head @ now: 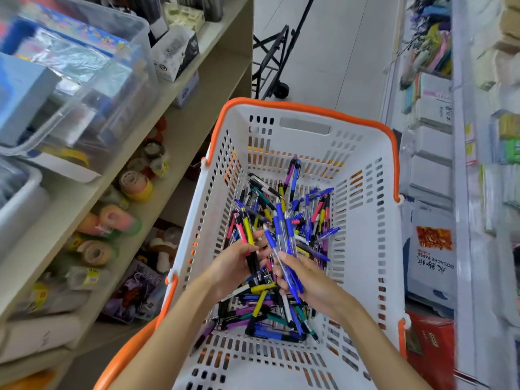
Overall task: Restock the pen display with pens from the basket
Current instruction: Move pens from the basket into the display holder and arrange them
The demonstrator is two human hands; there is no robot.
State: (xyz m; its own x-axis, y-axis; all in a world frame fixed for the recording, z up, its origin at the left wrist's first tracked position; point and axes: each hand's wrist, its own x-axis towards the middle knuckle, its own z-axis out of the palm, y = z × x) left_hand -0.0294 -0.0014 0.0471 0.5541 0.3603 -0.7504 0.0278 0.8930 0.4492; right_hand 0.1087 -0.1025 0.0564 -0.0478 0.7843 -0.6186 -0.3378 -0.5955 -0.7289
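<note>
A white basket (363, 153) with an orange rim stands in the aisle below me. Its bottom is covered by a heap of loose pens (284, 313) in blue, yellow, purple, black and pink. Both my hands are inside the basket. My left hand (236, 266) grips a few pens with pink, yellow and black barrels (244, 230). My right hand (309, 280) grips a bunch of clear pens with blue caps (282, 239), their tips pointing up and away from me. No pen display can be made out in this view.
On the left, a beige shelf unit (197, 116) carries clear plastic bins (92, 88), rolls of tape (135, 184) and small boxes. White shelves of paper goods (439, 114) line the right. A black folding trolley (270, 68) stands on the light floor beyond the basket.
</note>
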